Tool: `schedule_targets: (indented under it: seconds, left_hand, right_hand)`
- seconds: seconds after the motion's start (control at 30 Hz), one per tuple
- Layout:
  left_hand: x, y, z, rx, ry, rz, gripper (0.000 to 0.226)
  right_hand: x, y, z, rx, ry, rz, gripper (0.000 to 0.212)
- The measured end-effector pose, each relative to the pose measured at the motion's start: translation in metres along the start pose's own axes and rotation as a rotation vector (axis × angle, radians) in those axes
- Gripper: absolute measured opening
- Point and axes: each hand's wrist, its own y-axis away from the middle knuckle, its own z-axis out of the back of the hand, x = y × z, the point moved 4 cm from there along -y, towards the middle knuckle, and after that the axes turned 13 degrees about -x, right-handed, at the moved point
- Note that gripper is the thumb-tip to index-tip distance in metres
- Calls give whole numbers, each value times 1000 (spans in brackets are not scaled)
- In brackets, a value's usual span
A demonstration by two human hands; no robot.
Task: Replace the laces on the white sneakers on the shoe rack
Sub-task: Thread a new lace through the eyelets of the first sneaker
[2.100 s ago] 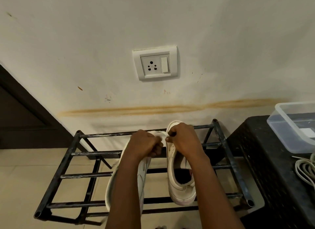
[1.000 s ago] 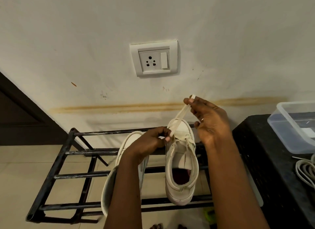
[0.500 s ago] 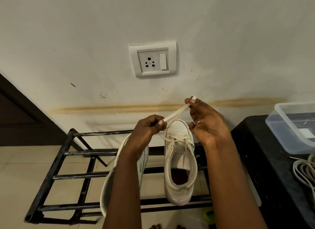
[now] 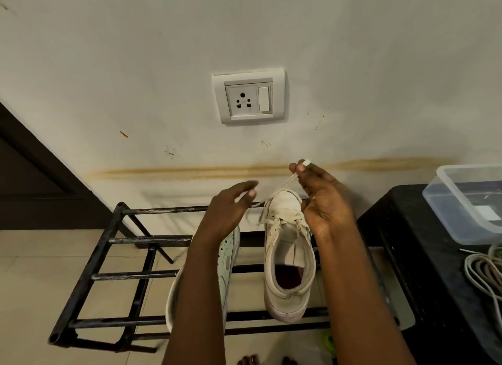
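Two white sneakers lie on a black metal shoe rack [image 4: 127, 276]. The right sneaker [image 4: 288, 258] points its toe at the wall, with a cream lace [image 4: 285, 184] threaded through its upper eyelets. My right hand [image 4: 324, 204] pinches the lace's tip between thumb and forefinger and holds it up over the toe. My left hand [image 4: 231, 209] hovers just left of the toe with its fingers spread; the lace runs past below its thumb, not pinched. The left sneaker [image 4: 229, 258] lies mostly hidden under my left forearm.
A black stool or table [image 4: 423, 269] stands right of the rack, carrying a clear plastic box [image 4: 461, 199] and a coiled white cable [image 4: 483, 272]. A wall socket [image 4: 248, 98] is above the rack. A dark door frame [image 4: 32, 174] is at the left. My toes [image 4: 250, 360] show at the bottom edge.
My left hand has let go of the lace and spread its fingers. My right hand still holds the lace tip high, shifted slightly right. Earlier both hands were down at the shoe's toe.
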Motion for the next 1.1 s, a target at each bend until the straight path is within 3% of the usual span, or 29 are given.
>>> schedule_targets:
  seconds: [0.13, 0.23, 0.37, 0.47, 0.6, 0.7, 0.93, 1.03, 1.1]
  left_hand:
    - [-30, 8, -15, -31, 275, -78, 22]
    - [-30, 10, -13, -116, 312, -88, 15]
    - [-17, 6, -7, -116, 181, -89, 25]
    - [-8, 3, -5, -139, -30, -67, 32]
    - [6, -1, 11, -240, -343, -29, 22]
    - [18, 2, 23, -293, -474, 30, 23]
    - [46, 2, 45, -534, -323, 173, 36]
    - [41, 9, 41, -484, -413, 236, 29]
    - [25, 10, 33, -398, -431, 150, 28]
  right_hand:
    - [-13, 10, -11, 71, 7, 61, 14]
    - [-18, 13, -11, 77, 47, 58, 15]
    - [-23, 12, -9, 38, -11, -52, 13]
    - [-24, 6, -2, 33, -82, -142, 26]
    - [-14, 4, 14, 42, -118, -201, 4]
    - [-6, 1, 30, -5, -127, -197, 7]
    - [10, 6, 47, -57, -215, -135, 16]
    - [9, 1, 48, -75, -173, -24, 9]
    - [12, 2, 44, -76, -126, 60, 12]
